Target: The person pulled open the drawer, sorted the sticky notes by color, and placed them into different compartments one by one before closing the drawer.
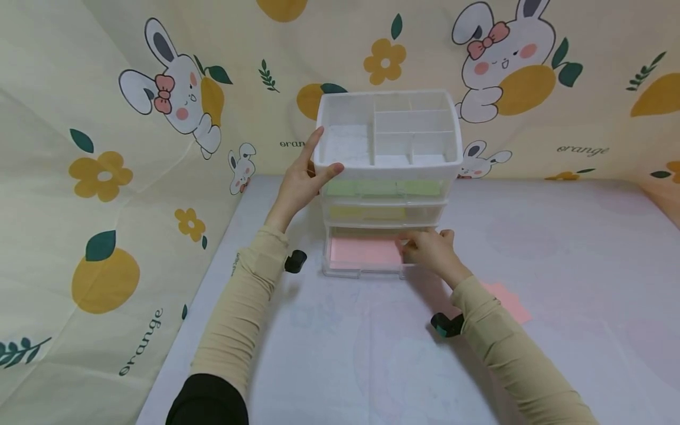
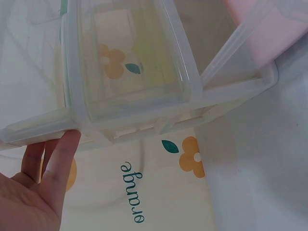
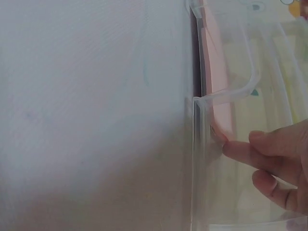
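A white desktop drawer organizer (image 1: pixel 390 172) stands on the table, with a divided open tray on top. My left hand (image 1: pixel 298 188) holds its left front corner, thumb on the front and fingers along the side; the left wrist view shows those fingers (image 2: pixel 60 159) against the side wall. The clear bottom drawer (image 1: pixel 340 273) is pulled out and holds a stack of pink paper (image 1: pixel 363 251). Inside it, at the stack's right end, is my right hand (image 1: pixel 432 254). In the right wrist view its index fingertip (image 3: pixel 230 148) touches the pink paper's edge, thumb lying loosely above.
Pink paper (image 1: pixel 510 301) lies on the table (image 1: pixel 329 354), partly under my right forearm. The two upper drawers stay closed, with green paper (image 1: pixel 382 188) in one and yellow paper (image 1: pixel 366 213) in the other. A patterned cloth (image 1: pixel 329 47) hangs behind.
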Tool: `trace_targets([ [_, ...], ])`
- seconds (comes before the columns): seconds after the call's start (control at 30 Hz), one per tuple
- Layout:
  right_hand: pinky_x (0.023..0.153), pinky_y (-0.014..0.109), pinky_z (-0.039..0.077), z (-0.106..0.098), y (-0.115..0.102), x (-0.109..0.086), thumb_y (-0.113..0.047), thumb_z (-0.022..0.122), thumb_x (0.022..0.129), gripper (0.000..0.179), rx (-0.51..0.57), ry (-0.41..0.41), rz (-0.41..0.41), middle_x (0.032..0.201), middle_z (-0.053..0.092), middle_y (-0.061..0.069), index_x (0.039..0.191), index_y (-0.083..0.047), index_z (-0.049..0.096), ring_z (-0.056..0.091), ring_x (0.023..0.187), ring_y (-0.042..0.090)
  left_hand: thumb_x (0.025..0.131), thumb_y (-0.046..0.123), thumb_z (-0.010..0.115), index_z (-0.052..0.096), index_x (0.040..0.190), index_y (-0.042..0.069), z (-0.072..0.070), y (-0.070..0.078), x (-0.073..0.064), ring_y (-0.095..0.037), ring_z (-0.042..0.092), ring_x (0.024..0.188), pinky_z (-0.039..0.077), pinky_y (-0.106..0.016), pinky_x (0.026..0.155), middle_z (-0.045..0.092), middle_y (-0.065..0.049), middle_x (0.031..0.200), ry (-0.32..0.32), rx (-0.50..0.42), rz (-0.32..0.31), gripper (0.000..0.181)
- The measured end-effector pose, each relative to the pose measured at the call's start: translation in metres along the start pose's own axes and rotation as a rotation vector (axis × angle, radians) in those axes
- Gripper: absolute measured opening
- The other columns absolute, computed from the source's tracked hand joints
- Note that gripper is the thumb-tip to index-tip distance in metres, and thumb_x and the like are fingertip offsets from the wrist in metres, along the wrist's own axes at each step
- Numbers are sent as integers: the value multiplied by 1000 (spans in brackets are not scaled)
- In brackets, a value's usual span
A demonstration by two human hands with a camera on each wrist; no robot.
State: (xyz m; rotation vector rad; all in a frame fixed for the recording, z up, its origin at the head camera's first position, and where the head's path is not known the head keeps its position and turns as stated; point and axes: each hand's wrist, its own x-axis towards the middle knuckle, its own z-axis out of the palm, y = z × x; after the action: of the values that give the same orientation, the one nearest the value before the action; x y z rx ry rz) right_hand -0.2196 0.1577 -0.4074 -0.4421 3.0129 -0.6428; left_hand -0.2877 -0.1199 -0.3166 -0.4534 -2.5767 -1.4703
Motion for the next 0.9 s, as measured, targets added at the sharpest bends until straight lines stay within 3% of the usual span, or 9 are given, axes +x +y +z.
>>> trace_targets([
  [0.2,76,48,21,-1,0,2,-24,57,91,26,35,8,-13,89,74,2,114,-17,67,64,92,25,76,66,60,15,143,52,0,1,0,-21,45,58,42,-27,53,43,-7,71,4,1,5,82],
  [0.5,78,50,21,-12,-2,0,-27,57,91,31,81,-34,-8,93,73,4,117,-13,65,65,86,26,77,63,61,14,139,60,0,2,-2,-21,45,59,41,-26,53,44,-6,72,5,-7,-4,78],
  [0.77,82,51,21,-35,3,-15,-26,57,92,30,115,4,-8,97,72,8,118,-12,64,66,92,28,77,63,61,14,141,56,0,2,-1,-20,45,59,41,-27,53,43,-6,71,9,-7,-2,80],
  [0.9,86,54,27,-48,13,-26,-26,56,92,30,129,24,-10,98,72,11,117,-10,64,66,92,30,76,64,61,15,141,56,0,1,-1,-20,46,59,42,-27,53,44,-6,70,10,-7,-2,80],
])
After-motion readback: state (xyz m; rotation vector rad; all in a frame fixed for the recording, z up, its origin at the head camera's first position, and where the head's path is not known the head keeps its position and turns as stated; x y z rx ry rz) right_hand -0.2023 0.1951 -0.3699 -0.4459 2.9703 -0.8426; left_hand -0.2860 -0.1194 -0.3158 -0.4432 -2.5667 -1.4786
